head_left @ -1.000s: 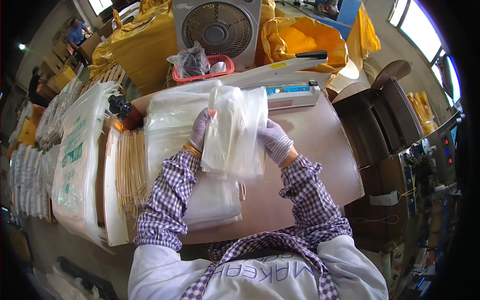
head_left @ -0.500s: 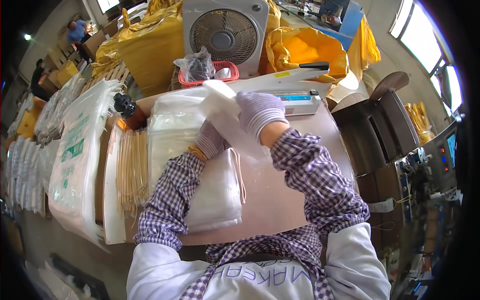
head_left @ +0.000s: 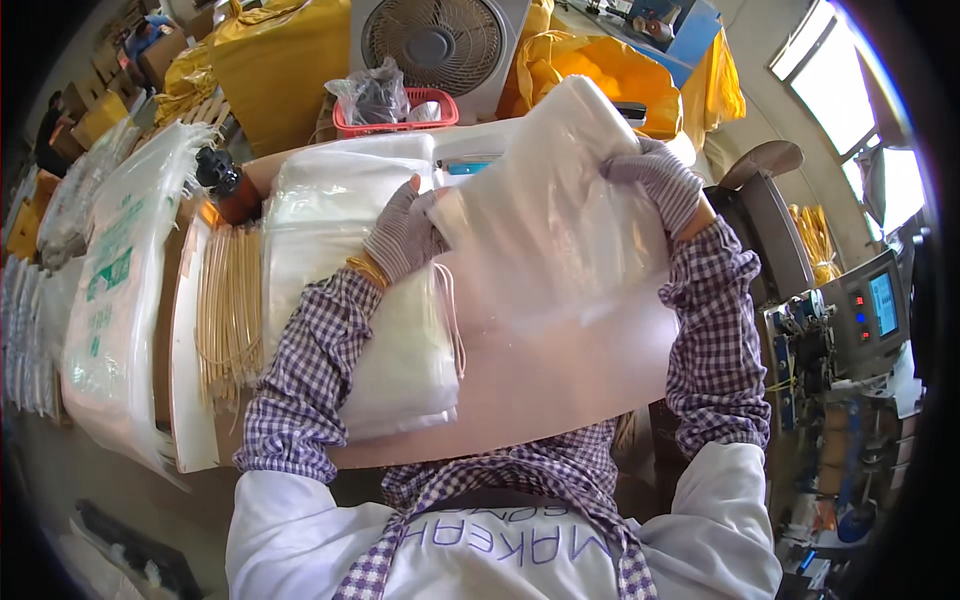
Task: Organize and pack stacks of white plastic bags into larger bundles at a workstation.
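A clear plastic bag (head_left: 560, 190) is stretched between my two gloved hands above the table's right half. My left hand (head_left: 405, 228), in a striped fingerless glove, pinches the bag's left edge. At the bag's right side my right hand (head_left: 658, 180) is closed on its edge, fingertips partly behind the plastic. Under my left forearm lies a stack of clear plastic bags (head_left: 400, 370), with a pale cord (head_left: 455, 330) along its right side. Behind the held bag, a sealer (head_left: 466, 168) with a blue label is mostly hidden.
Left of the bags lie a bundle of beige cords (head_left: 228, 310) and a dark bottle (head_left: 232, 190). A red basket (head_left: 395, 127) and a fan (head_left: 432, 45) stand at the back. Brown machine housing (head_left: 760, 235) borders the table's right.
My right hand has moved right, drawing the bag out wide between both hands. The bag now covers most of the sealer. The whole view has shifted slightly.
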Demonstrator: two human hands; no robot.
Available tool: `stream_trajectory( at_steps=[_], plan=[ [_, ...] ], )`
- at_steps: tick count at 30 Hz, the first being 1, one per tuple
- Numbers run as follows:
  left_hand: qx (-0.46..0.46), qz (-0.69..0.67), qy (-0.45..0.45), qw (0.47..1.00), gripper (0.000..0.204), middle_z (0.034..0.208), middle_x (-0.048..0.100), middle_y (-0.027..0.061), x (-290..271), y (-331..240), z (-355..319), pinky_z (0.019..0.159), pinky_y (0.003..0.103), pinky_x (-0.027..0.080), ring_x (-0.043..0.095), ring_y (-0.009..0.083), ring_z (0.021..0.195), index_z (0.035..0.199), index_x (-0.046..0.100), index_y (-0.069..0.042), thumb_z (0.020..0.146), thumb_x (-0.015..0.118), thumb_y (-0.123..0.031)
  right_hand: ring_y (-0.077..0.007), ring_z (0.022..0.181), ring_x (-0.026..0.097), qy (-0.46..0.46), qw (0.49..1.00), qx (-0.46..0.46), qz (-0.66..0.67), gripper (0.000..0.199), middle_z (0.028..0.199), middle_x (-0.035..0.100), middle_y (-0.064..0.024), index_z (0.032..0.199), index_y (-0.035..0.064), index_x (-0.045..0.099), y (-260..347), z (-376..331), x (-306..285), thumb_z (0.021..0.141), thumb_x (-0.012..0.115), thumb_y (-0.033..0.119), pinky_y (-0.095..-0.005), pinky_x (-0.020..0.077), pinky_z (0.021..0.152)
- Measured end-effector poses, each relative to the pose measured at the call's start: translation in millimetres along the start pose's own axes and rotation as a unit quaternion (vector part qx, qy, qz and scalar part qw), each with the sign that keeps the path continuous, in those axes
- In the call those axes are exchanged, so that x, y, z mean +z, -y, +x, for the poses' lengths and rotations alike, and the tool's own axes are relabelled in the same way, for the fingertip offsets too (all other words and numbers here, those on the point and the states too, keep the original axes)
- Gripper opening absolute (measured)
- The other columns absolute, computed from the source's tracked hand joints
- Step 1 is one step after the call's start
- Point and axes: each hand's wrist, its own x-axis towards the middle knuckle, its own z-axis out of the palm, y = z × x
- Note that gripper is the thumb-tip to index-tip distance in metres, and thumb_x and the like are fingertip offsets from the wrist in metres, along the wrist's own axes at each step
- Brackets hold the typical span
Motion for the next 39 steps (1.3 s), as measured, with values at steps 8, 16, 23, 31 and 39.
stream_trajectory(
  at_steps=[8, 16, 23, 31, 39],
  plan=[
    [-0.008, 0.069, -0.03, 0.997, 0.084, 0.12, 0.041, 0.0216, -1.7, 4.6, -9.0, 0.091, 0.044, 0.039, 0.046, 0.0336, 0.109, 0.132, 0.015, 0.0, 0.077, 0.054, -0.052, -0.0157, 0.061, 0.058, -0.015, 0.997, -0.048, 0.063, 0.03, 0.075, 0.061, -0.0076, 0.09, -0.001, 0.061, 35.5, -12.9, 0.6, 0.065, 0.068, 0.015, -0.0265, 0.049, 0.062],
    [-0.022, 0.083, 0.035, 0.996, 0.083, 0.124, 0.039, 0.0156, -3.3, 4.4, -4.7, 0.089, 0.042, 0.043, 0.046, 0.0271, 0.108, 0.131, 0.018, -0.003, 0.074, 0.062, -0.044, -0.0155, 0.059, 0.058, 0.049, 0.978, -0.114, 0.17, 0.026, 0.074, 0.06, -0.0083, 0.085, -0.0014, 0.061, 67.5, -5.4, 49.5, 0.069, 0.067, 0.019, -0.0261, 0.0492, 0.058],
    [0.147, 0.094, 0.039, 0.984, 0.052, 0.115, 0.049, 0.0109, 13.2, 4.2, -16.2, 0.087, 0.038, 0.045, 0.05, 0.0232, 0.104, 0.12, 0.04, -0.006, 0.079, 0.059, -0.033, -0.0171, 0.06, 0.059, 0.07, 0.97, -0.11, 0.206, 0.032, 0.077, 0.06, -0.0102, 0.093, -0.0022, 0.058, 87.9, -0.2, 80.3, 0.07, 0.067, 0.019, -0.0277, 0.0508, 0.058],
    [0.231, 0.199, 0.13, 0.943, 0.049, 0.113, 0.052, 0.0119, 32.2, 12.8, -16.3, 0.091, 0.042, 0.042, 0.049, 0.025, 0.106, 0.115, 0.047, -0.005, 0.077, 0.062, -0.031, -0.0217, 0.07, 0.063, 0.068, 0.93, -0.055, 0.358, 0.03, 0.082, 0.062, -0.0142, 0.097, -0.0036, 0.056, 61.1, -3.6, 53.3, 0.073, 0.062, 0.013, -0.0302, 0.0547, 0.063],
    [0.157, 0.607, -0.092, 0.774, 0.042, 0.118, 0.048, 0.0077, -23.9, 13.8, 0.9, 0.086, 0.031, 0.043, 0.05, 0.0171, 0.102, 0.12, 0.043, -0.006, 0.089, 0.042, -0.033, -0.0211, 0.061, 0.062, 0.047, 0.893, -0.04, 0.446, 0.027, 0.079, 0.062, -0.0133, 0.095, -0.0034, 0.055, 43.9, -19.7, 86.5, 0.073, 0.063, 0.011, -0.0288, 0.0546, 0.057]
  ],
)
